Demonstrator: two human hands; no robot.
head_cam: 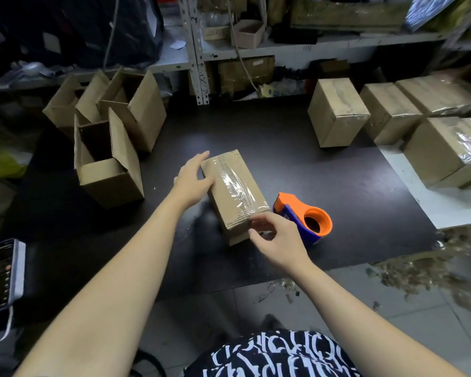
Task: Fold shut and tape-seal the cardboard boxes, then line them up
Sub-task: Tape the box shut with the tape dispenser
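Note:
A closed cardboard box (233, 193) lies in the middle of the dark mat, with a strip of clear tape running along its top seam. My left hand (192, 176) rests flat against the box's left side, fingers spread. My right hand (276, 238) presses on the box's near end where the tape folds over the edge. An orange and blue tape dispenser (306, 219) sits on the mat just right of the box, touched by neither hand.
Several open boxes (109, 161) stand at the left with flaps up. Several taped boxes (337, 111) stand in rows at the right. Metal shelving (283, 47) runs along the back. A phone (2, 273) lies at the near left. Debris litters the tile floor (419, 270).

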